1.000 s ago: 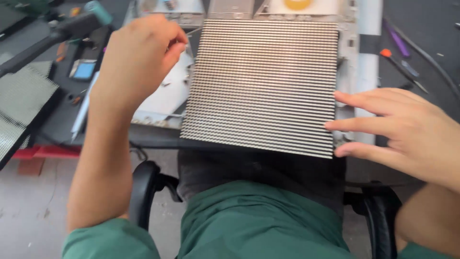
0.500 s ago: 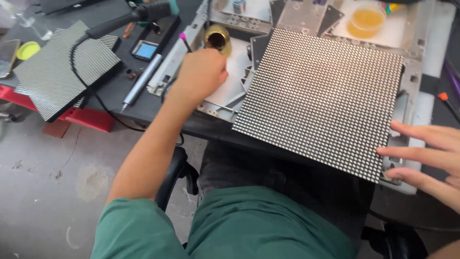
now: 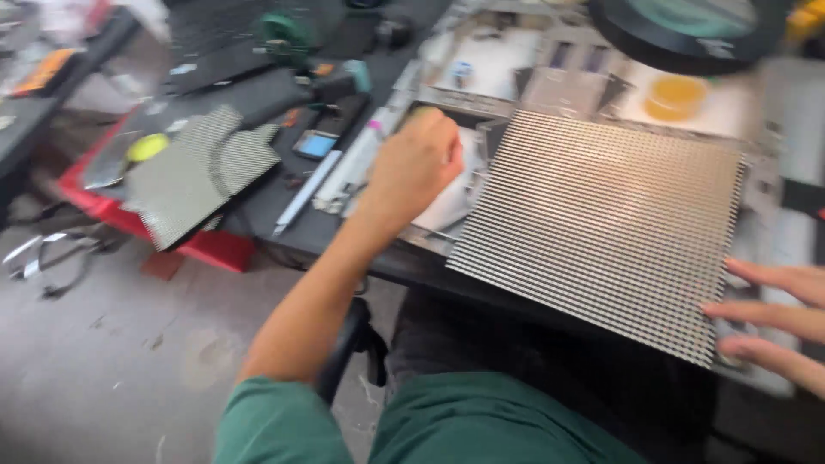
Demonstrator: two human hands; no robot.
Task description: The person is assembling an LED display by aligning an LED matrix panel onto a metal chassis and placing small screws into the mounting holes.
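A large square LED panel (image 3: 601, 223) with a fine dot grid lies on the dark workbench (image 3: 284, 215) in front of me, its near corner over my lap. My left hand (image 3: 417, 163) hovers just left of the panel's far corner, over a white tray-like frame (image 3: 447, 202). Its fingers are curled, and blur hides whether they hold anything. My right hand (image 3: 773, 318) rests at the panel's right near corner, fingers spread flat and apart.
A second, smaller dotted panel (image 3: 198, 172) lies at the left on a red box (image 3: 206, 245). A white pen-shaped tool (image 3: 305, 193), a small blue-screened device (image 3: 316, 144), an orange dish (image 3: 675, 96) and a round magnifier ring (image 3: 687, 21) sit around. Grey floor lies left.
The view has swung and come closer. My left hand stays curled just left of the panel's far corner, and my right hand still rests at the panel's right edge.
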